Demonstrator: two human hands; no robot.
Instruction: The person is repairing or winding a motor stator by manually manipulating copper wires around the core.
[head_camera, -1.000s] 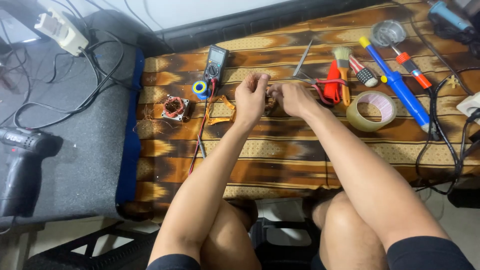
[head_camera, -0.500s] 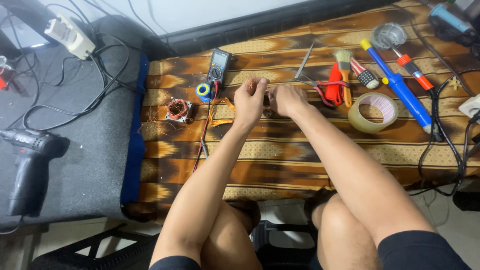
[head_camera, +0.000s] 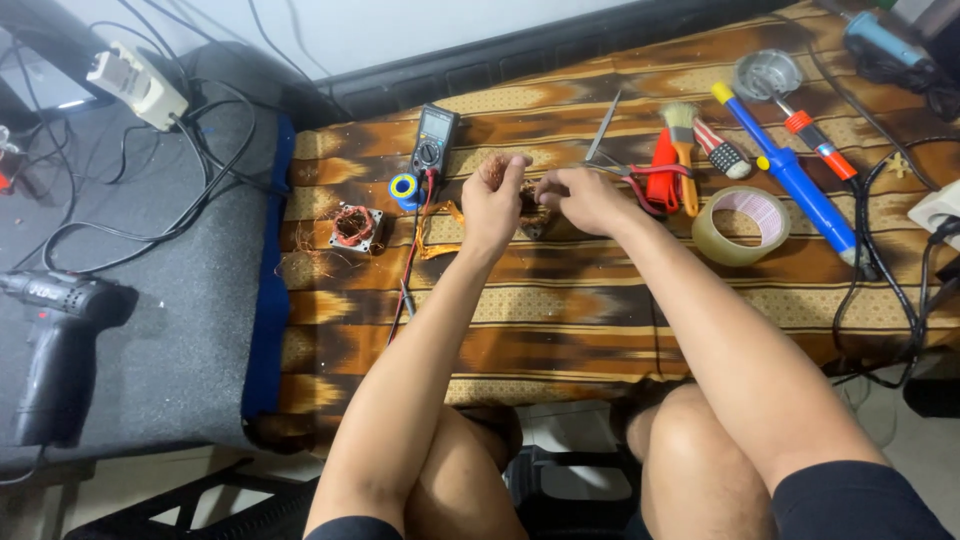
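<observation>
**Tech A:** While we compare this moment with the views half a second and a second back, we note little change: our left hand (head_camera: 497, 200) has lifted slightly and now shows a tuft of loose copper wire (head_camera: 497, 168) above its pinched fingertips. Our right hand (head_camera: 583, 198) remains in the same place, fingers closed on the small wound coil (head_camera: 530, 212) between the two hands.

**Tech B:** We read that as wire being drawn off the coil, strand by strand. Hand states?

**Tech A:** Left: closed narrow, holding the wire tuft. Right: curled narrow against the coil; we cannot tell how firmly it grips. The coil sits just above the patterned brown cloth (head_camera: 560, 310), low between the hands.

**Tech B:** Materials outward from there?

**Tech A:** The wire is thin, bright and springy. Left of our left hand lie the red and black test leads (head_camera: 410, 265), a blue tape roll (head_camera: 404, 187), and a dark multimeter (head_camera: 434, 140). Further left is a square stator core (head_camera: 354, 226) with fine copper strands scattered round it. Right of our right hand: red-handled cutters (head_camera: 650, 185), a bristle brush (head_camera: 684, 150), a glossy clear tape roll (head_camera: 741, 225), and a long blue soldering iron (head_camera: 790, 180). A black drill (head_camera: 50, 340) rests well apart on the grey mat.
</observation>
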